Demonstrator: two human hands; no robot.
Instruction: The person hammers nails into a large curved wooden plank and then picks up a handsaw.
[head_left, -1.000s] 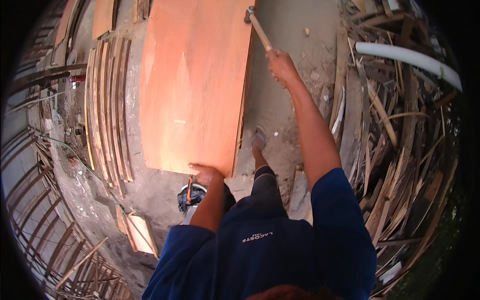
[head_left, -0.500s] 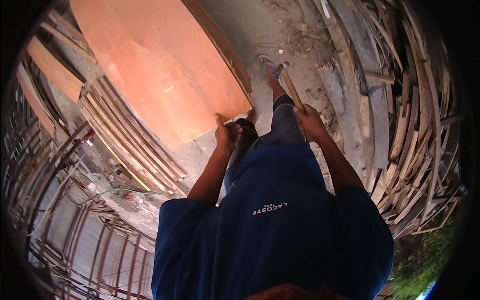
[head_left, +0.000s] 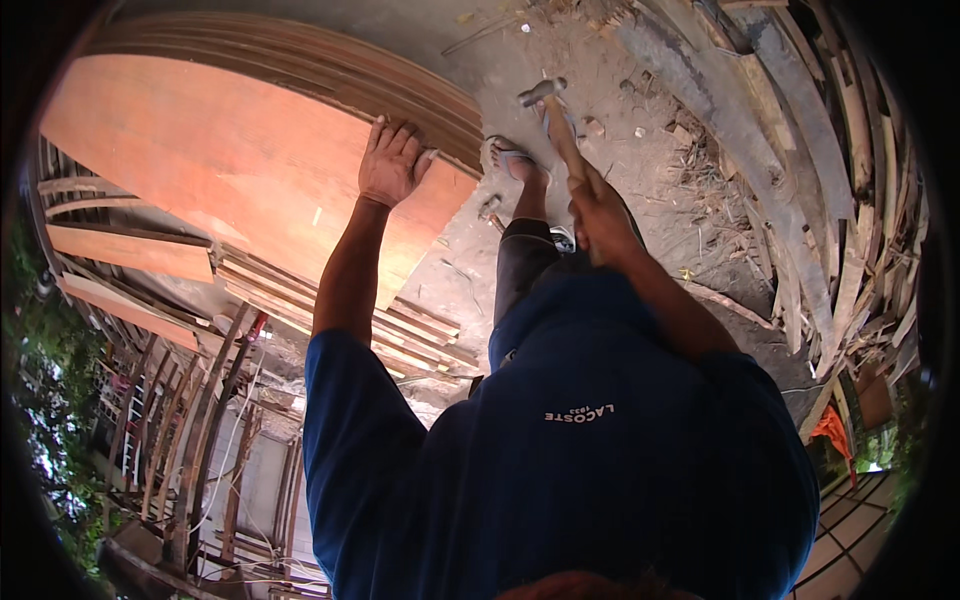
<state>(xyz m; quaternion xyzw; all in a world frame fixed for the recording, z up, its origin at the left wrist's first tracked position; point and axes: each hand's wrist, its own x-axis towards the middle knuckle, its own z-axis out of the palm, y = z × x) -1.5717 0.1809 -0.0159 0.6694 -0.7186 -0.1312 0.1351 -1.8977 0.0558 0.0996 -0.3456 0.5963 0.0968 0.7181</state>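
Orange wood panel (head_left: 250, 140) under spread left hand (head_left: 394, 165), right hand (head_left: 602, 222) gripping hammer (head_left: 564, 135); dusty floor (head_left: 640, 185), heaped timber (head_left: 790, 150)

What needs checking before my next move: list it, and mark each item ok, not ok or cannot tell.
1. Right hand has a firm-looking grip on the hammer: ok, fingers wrapped around the wooden handle.
2. Hammer head apart from the orange-red panel: ok, off to its right.
3. Left hand on the panel: ok, laid on top, fingers reaching its far edge.
4. Toes covered: not ok, the foot is in an open sandal.
5. Panel's underside supported throughout: cannot tell, hidden.
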